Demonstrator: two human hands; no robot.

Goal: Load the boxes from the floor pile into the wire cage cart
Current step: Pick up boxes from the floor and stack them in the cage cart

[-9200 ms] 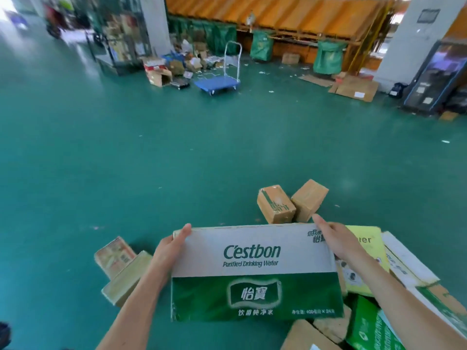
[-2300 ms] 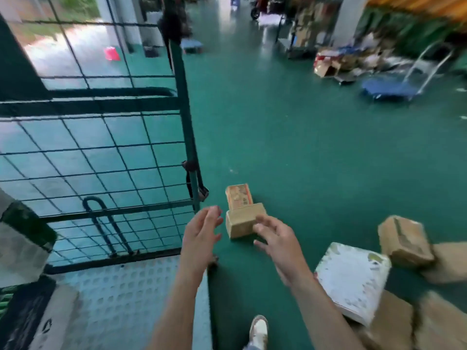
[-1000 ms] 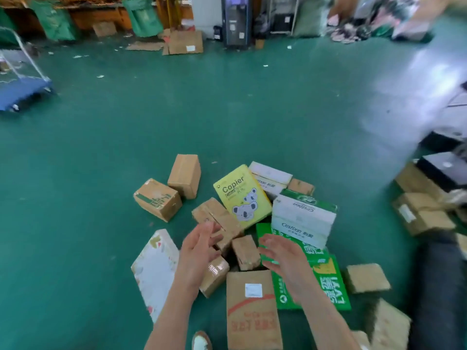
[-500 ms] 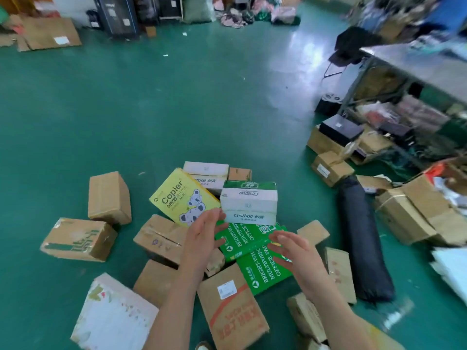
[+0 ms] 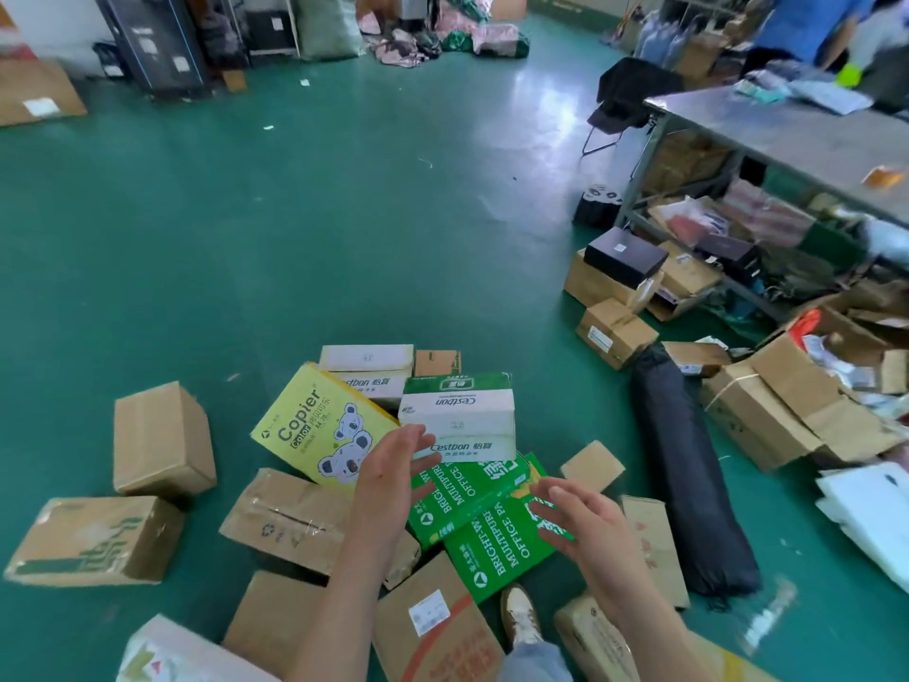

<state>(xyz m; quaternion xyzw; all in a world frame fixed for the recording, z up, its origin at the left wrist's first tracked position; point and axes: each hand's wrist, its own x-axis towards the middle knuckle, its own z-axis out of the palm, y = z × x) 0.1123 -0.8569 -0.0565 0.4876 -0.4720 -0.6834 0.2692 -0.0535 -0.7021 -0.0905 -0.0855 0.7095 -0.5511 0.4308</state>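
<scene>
left hand [image 5: 388,477] neared cestbon box [image 5: 457,420], lying crosswise

The left hand [image 5: 391,477] and the right hand [image 5: 580,521] are seen bare, and the forearms [image 5: 344,583] behind them are left uncovered as far as they are shown. One trouser leg [image 5: 536,662] of pale blue denim is visible. A whitish, somewhat scuffed shoe [image 5: 520,613] is worn below it.

Bright daylight, glare on the green floor [image 5: 536,115], blurred wide-angle edges.
</scene>
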